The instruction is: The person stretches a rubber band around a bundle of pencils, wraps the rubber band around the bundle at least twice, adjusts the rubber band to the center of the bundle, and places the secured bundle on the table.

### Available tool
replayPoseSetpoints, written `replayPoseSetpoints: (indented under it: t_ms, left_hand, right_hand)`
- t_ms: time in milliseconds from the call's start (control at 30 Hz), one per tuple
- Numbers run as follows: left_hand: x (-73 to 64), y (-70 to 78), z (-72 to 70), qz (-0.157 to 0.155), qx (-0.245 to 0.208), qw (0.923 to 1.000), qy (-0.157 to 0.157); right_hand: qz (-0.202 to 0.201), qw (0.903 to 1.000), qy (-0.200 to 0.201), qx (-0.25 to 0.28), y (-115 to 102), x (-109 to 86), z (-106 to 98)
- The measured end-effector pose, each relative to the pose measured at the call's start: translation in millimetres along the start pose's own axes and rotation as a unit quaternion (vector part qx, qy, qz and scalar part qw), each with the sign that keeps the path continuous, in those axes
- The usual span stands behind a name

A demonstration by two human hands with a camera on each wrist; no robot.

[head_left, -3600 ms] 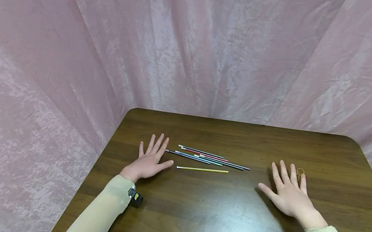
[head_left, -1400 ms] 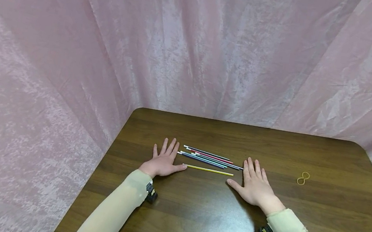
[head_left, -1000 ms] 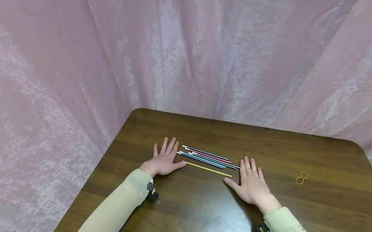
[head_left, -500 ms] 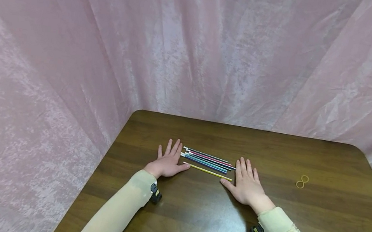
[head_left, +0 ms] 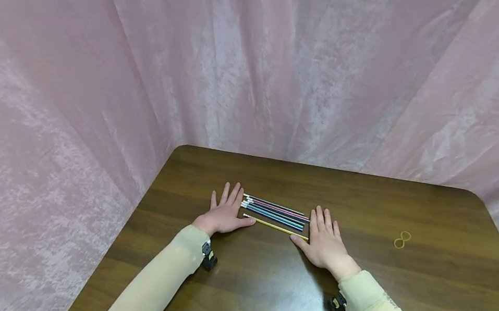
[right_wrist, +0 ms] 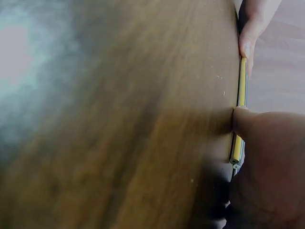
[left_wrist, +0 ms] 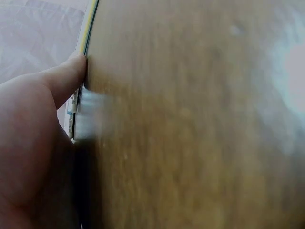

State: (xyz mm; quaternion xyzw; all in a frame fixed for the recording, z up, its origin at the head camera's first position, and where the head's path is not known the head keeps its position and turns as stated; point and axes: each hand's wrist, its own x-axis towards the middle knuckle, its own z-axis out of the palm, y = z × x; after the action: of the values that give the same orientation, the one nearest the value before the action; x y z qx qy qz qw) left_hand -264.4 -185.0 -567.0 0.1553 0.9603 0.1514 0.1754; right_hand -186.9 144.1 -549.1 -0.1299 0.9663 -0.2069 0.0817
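Several slim pencils (head_left: 275,215) in dark, red and blue tones lie side by side between the two hands, their white ends to the left. Closest to the body is a yellow pencil (head_left: 275,226), slightly apart from the others. The left hand (head_left: 222,217) lies with fingers spread at the white ends, its thumb at the yellow pencil. At the other ends rests the right hand (head_left: 326,247), fingers straight, its thumb tip against the yellow pencil (right_wrist: 242,86), seen in the right wrist view. In the left wrist view the left thumb (left_wrist: 66,74) overlaps the pencils.
A yellow rubber band (head_left: 402,239), twisted into a figure eight, lies to the right of the right hand. The brown wooden table (head_left: 367,192) has rounded far corners. A pink curtain (head_left: 261,62) hangs behind and to the left.
The right hand has moved left from beside the rubber band to the pencils, and the left hand slightly right. The pencils' ends have come closer into line, and the yellow pencil has tilted.
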Motion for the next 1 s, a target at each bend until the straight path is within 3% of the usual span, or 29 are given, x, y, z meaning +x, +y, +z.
replayPoseSetpoints:
  t_ms: [367,567,767,1000]
  left_hand:
    - [2.3,15.9,-1.4,0.006,0.008,0.9997,-0.021]
    - [-4.5,23.8,4.6,-0.003,0.025,0.9994,-0.025]
    - [-15.6,30.2,10.2,-0.012,0.03,0.9982,-0.051]
    - [-17.1,32.0,0.8,-0.002,0.023,0.9996,-0.018]
  right_hand:
    - [0.012,0.9999,0.006,0.001,5,11.8,9]
    - [0.027,0.9995,-0.015,-0.01,-10,3.5,-3]
    - [0.028,0.9989,-0.037,-0.005,-4,1.4,3]
    - [0.0,0.9999,-0.01,-0.007,8,12.7,0]
